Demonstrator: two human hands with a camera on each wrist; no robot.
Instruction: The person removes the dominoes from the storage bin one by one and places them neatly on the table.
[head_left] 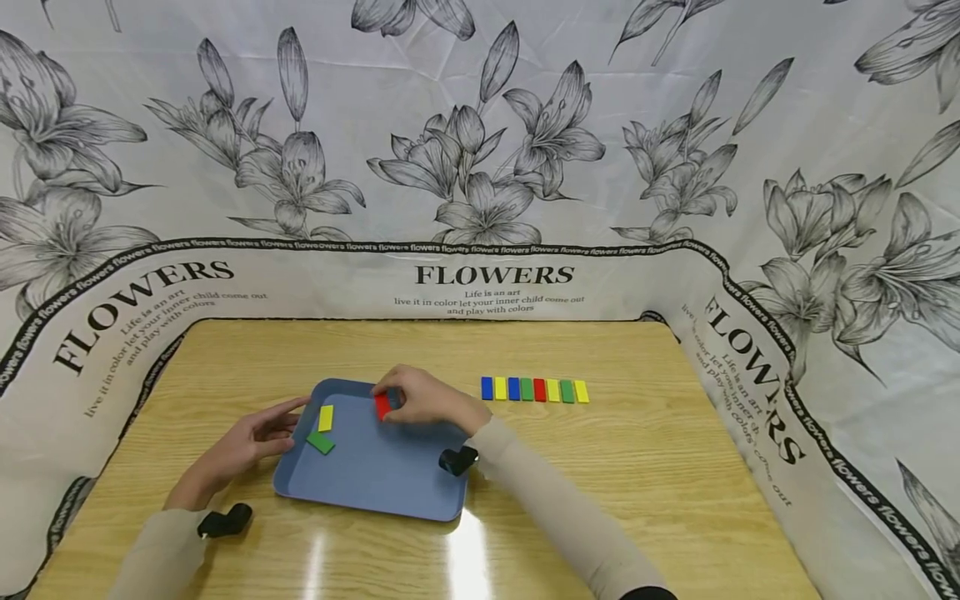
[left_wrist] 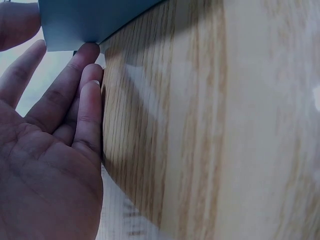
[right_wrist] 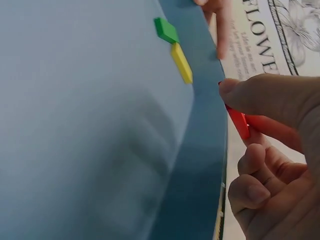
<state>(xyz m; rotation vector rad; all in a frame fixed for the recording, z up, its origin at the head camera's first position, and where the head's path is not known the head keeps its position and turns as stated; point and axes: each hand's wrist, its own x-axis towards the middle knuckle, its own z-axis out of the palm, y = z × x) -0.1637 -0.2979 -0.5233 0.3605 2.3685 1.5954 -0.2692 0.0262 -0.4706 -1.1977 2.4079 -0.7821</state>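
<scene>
My right hand pinches a red block between thumb and fingers, over the far side of a blue-grey tray. In the right wrist view the red block is a thin flat piece, tilted near the tray's rim and partly hidden by the thumb. My left hand is at the tray's left edge, its fingers loosely extended; in the left wrist view fingertips touch the underside corner of the tray. Inside the tray, near its left wall, lie a yellow block and a green block, close together.
On the wooden table, right of the tray, several blue, yellow, green and red blocks stand in a straight row. A white flower-printed cloth surrounds the table's back and sides.
</scene>
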